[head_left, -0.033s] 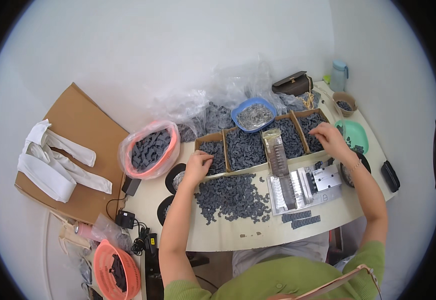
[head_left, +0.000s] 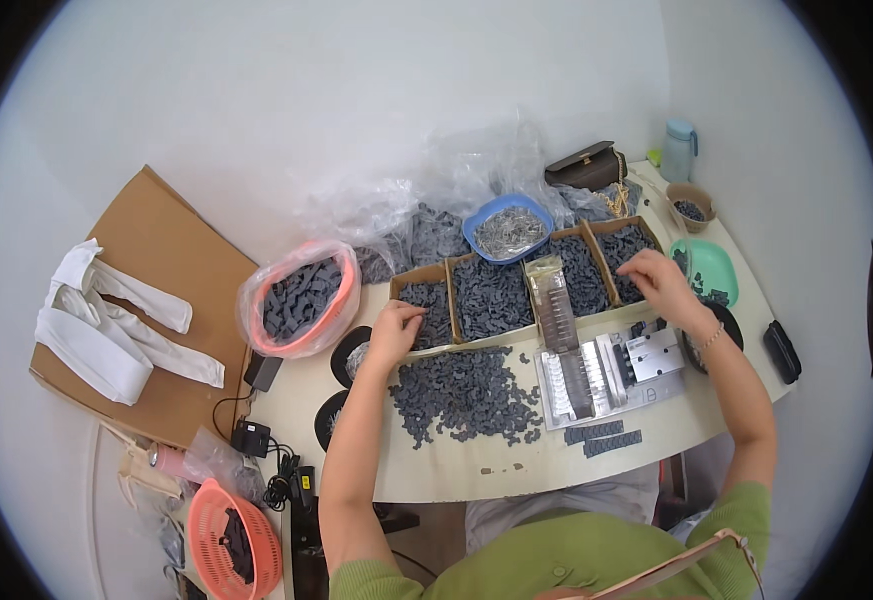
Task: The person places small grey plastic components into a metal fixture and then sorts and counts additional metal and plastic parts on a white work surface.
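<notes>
Four cardboard compartments hold dark pieces; the blue basin, silvery bits.

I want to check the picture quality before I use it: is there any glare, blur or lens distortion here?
Head view: fisheye distortion, black corners; soft light, with bright glints on the clear plastic and the metal fixture; no obvious motion blur on the left hand or right hand, though the small dark pieces lack fine detail.

- Bright, even light washed the pale wall and counter.
- I caught glints on the metal fixture and clear plastic.
- Edges bowed toward a dark, blurry rim.
</notes>
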`<action>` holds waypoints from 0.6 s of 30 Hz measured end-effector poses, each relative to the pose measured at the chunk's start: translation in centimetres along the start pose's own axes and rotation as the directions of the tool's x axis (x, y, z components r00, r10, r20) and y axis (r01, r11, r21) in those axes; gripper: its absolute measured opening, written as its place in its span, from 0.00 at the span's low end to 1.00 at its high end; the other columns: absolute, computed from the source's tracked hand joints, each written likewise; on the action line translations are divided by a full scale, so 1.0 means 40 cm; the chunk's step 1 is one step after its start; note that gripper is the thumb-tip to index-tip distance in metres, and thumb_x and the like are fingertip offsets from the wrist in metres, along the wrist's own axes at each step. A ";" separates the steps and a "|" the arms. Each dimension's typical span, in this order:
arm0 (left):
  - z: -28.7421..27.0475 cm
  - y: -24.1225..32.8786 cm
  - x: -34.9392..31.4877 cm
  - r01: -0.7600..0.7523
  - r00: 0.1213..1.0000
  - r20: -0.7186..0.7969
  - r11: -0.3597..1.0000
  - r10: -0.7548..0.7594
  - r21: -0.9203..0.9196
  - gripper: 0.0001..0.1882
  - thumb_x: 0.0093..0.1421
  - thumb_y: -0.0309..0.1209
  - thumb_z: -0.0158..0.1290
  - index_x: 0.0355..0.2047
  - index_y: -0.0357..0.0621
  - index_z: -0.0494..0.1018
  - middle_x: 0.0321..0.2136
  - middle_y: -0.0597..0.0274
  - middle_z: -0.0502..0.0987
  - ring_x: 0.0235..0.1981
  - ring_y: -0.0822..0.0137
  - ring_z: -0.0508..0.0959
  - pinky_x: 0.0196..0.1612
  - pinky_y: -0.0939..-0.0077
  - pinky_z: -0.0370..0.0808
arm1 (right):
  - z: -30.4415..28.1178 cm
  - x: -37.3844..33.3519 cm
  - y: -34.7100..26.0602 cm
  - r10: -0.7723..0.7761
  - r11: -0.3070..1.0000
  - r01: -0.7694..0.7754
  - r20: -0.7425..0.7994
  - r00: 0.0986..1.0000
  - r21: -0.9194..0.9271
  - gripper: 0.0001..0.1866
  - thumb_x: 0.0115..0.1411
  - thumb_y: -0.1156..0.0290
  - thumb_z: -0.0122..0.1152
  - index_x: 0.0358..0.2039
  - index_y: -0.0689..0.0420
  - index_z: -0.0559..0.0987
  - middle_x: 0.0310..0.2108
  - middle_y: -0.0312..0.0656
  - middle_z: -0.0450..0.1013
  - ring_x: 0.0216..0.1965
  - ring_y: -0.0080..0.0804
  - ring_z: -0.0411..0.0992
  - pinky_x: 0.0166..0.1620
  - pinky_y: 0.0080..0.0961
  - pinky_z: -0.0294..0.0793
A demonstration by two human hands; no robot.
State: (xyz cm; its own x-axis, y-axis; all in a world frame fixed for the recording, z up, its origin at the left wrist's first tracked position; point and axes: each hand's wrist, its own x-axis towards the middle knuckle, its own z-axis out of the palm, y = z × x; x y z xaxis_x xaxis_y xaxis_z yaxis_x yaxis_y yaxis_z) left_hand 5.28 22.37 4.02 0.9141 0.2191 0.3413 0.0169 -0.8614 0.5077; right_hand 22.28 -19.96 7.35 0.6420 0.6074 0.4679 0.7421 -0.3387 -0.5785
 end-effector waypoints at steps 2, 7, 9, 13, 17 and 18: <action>0.001 -0.013 -0.001 0.195 0.981 0.029 0.957 -0.194 -0.215 0.11 0.57 0.25 0.54 0.41 0.41 0.79 0.32 0.59 0.77 0.32 0.64 0.76 0.39 0.72 0.73 | 0.017 -0.026 -0.027 -0.002 0.998 -0.001 0.058 0.998 0.063 0.10 0.57 0.82 0.54 0.39 0.61 0.77 0.31 0.42 0.71 0.32 0.33 0.71 0.36 0.25 0.70; 0.018 0.165 -0.036 0.277 0.955 0.275 0.677 -0.114 -0.682 0.20 0.57 0.13 0.49 0.51 0.39 0.70 0.34 0.69 0.71 0.33 0.79 0.73 0.38 0.87 0.71 | 0.070 -0.100 -0.100 0.022 0.944 -0.075 0.164 0.986 0.322 0.12 0.56 0.80 0.54 0.41 0.58 0.78 0.34 0.42 0.74 0.33 0.34 0.73 0.36 0.27 0.72; 0.051 0.226 -0.067 0.202 0.965 0.261 0.706 -0.025 -0.679 0.17 0.57 0.14 0.51 0.46 0.39 0.73 0.33 0.69 0.71 0.32 0.80 0.72 0.37 0.86 0.71 | 0.093 -0.108 -0.130 -0.027 0.937 -0.043 0.194 0.981 0.346 0.13 0.56 0.81 0.54 0.42 0.58 0.78 0.34 0.41 0.73 0.34 0.33 0.73 0.37 0.26 0.72; 0.135 0.341 -0.148 0.242 0.924 0.383 0.778 -0.002 -0.580 0.12 0.55 0.18 0.57 0.41 0.39 0.75 0.28 0.71 0.74 0.27 0.80 0.72 0.33 0.86 0.71 | 0.131 -0.124 -0.160 -0.066 0.919 -0.023 0.210 0.975 0.394 0.13 0.55 0.81 0.54 0.41 0.58 0.79 0.34 0.41 0.73 0.35 0.33 0.73 0.37 0.26 0.72; 0.231 0.396 -0.208 0.140 0.923 0.380 0.863 0.064 -0.485 0.10 0.50 0.24 0.62 0.34 0.41 0.76 0.30 0.63 0.74 0.30 0.73 0.74 0.34 0.79 0.71 | 0.141 -0.144 -0.155 -0.059 0.933 -0.037 0.251 0.966 0.358 0.12 0.55 0.79 0.56 0.41 0.58 0.79 0.33 0.41 0.73 0.34 0.33 0.73 0.37 0.27 0.73; 0.251 0.397 -0.220 0.040 0.939 0.320 0.888 0.123 -0.458 0.10 0.49 0.25 0.63 0.33 0.41 0.76 0.30 0.62 0.73 0.32 0.70 0.74 0.35 0.76 0.71 | 0.142 -0.150 -0.155 -0.048 0.932 -0.051 0.261 0.964 0.359 0.12 0.55 0.79 0.56 0.41 0.58 0.79 0.33 0.41 0.72 0.34 0.33 0.73 0.37 0.26 0.73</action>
State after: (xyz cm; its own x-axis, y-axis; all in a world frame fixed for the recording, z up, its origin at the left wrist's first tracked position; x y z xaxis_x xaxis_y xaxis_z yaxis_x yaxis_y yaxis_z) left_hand 1.58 2.18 1.15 0.9905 -0.0464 0.1295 -0.1337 -0.5467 0.8266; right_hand 12.74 -17.43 4.32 0.5330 0.7895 0.3043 0.5900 -0.0889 -0.8025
